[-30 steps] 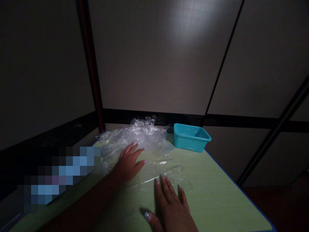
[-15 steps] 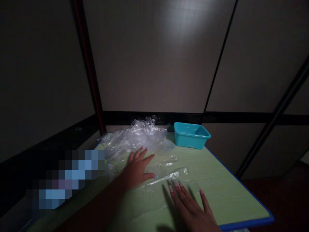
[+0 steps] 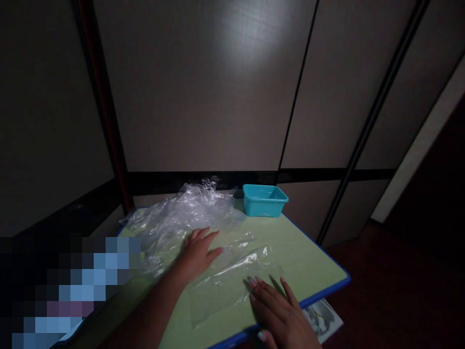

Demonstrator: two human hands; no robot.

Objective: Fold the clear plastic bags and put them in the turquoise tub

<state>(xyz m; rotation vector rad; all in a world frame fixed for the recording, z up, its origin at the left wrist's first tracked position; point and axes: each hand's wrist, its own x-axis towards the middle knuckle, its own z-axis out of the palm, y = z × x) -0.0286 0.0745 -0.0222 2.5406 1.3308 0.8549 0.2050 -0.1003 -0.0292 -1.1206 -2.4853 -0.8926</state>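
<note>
A clear plastic bag (image 3: 232, 281) lies flat on the green table (image 3: 308, 264). My left hand (image 3: 196, 252) rests on its far left part, fingers stretched out and flat. My right hand (image 3: 279, 312) presses on the bag's near right edge by the table's blue front rim, fingers spread. A crumpled heap of clear plastic bags (image 3: 181, 215) sits behind my left hand at the table's back left.
A teal plastic tub (image 3: 264, 199) stands at the table's back corner against the grey panelled wall. A dark red post (image 3: 103, 106) rises at the left. Printed paper (image 3: 323, 317) lies on the dark floor below the table's right edge.
The view has swung right and pulled back, showing the table's front edge and the floor. Both hands stayed flat on the bag, my right hand sliding slightly toward the near edge.
</note>
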